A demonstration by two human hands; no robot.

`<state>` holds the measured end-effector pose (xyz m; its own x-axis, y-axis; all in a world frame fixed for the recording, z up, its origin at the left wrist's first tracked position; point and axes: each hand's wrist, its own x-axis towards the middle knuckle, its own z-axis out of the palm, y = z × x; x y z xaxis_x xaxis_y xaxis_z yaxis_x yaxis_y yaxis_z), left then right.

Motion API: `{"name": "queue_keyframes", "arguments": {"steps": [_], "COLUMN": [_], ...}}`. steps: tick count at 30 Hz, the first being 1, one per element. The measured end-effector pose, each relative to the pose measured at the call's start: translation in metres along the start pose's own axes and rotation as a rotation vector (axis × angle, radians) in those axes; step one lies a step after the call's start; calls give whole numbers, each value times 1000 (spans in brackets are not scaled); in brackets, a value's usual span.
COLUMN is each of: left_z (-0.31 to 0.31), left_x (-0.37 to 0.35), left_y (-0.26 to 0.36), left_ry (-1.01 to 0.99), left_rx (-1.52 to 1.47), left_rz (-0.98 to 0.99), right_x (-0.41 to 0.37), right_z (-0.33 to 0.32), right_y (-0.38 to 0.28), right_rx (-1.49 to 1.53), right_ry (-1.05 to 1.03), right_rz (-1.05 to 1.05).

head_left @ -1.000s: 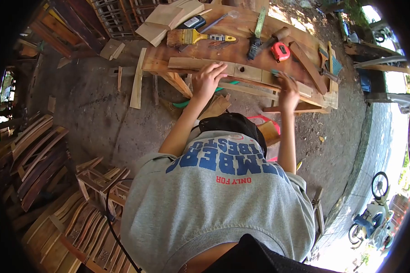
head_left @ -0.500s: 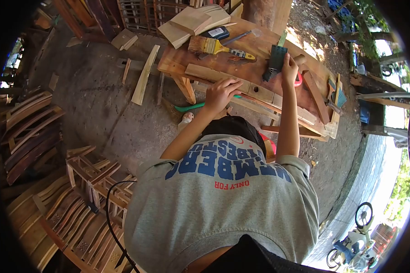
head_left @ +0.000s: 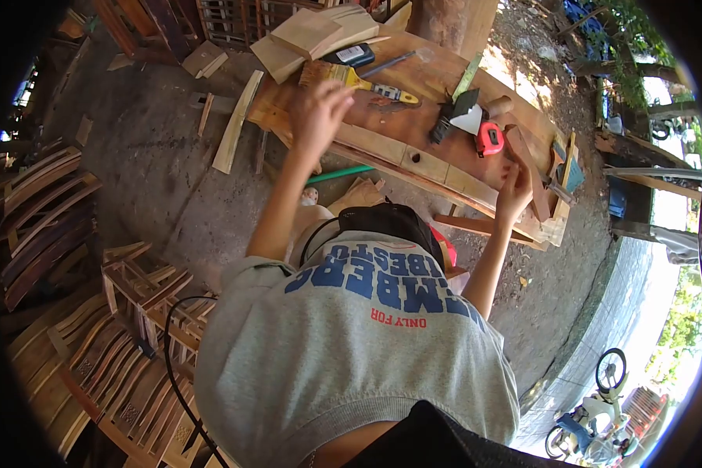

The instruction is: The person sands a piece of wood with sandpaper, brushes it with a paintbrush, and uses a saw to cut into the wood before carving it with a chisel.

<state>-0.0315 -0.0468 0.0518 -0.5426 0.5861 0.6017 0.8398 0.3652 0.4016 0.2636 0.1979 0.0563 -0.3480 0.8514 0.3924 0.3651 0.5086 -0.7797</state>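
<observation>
My left hand (head_left: 320, 117) is raised at the table's left end, in front of a wide paintbrush (head_left: 364, 84) with a yellow handle. Its fingers are somewhat blurred but apart, with nothing visible in them. At the right, my right hand (head_left: 515, 193) has its bent fingers against the near side of a reddish-brown piece of wood (head_left: 535, 183). Just beyond that hand rests a red tape measure (head_left: 490, 139). Beside it lies a dark, flat piece (head_left: 447, 121) with a pale white part. A long wooden bar (head_left: 398, 150) with a round hole runs along the near edge.
The wooden table (head_left: 390, 117) bears stacked boards (head_left: 312, 35), a black case (head_left: 351, 54) and a pencil-like stick (head_left: 388, 63). A chisel-like tool (head_left: 560, 189) lies far right. Wooden chair parts (head_left: 125, 359) fill the lower left. A motorcycle (head_left: 597, 421) stands lower right.
My right hand has let go of the dark flat piece and come nearer, to the reddish-brown wood. My left hand has lifted off the bar and moved left. The tape measure is now uncovered.
</observation>
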Motion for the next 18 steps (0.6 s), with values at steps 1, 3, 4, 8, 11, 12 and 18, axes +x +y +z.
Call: {"name": "queue_keyframes", "arguments": {"steps": [1,3,4,8,11,12,18], "left_z": [3,9,10,20,15,13,2], "left_x": [12,23,24,28,36,39,24], "left_y": [-16,-29,-29,-29,-28,-28,-43], "left_ry": [19,31,-109,-296,-361,-385,-362], "left_rx": [70,139,264,482,460,450,382], "left_rz": [37,73,51,32,21,30,95], "right_x": [-7,-19,-24,-26,-28,-28,-30], "right_z": [-5,-2,0,12,13,12,15], "right_y": [7,17,17,8,7,8,10], "right_rx": [-33,-73,-161,-405,-463,-466,-480], "right_ry": [-32,25,29,-9,-57,-57,-15], "right_rz": [113,43,4,47,25,21,-99]}}
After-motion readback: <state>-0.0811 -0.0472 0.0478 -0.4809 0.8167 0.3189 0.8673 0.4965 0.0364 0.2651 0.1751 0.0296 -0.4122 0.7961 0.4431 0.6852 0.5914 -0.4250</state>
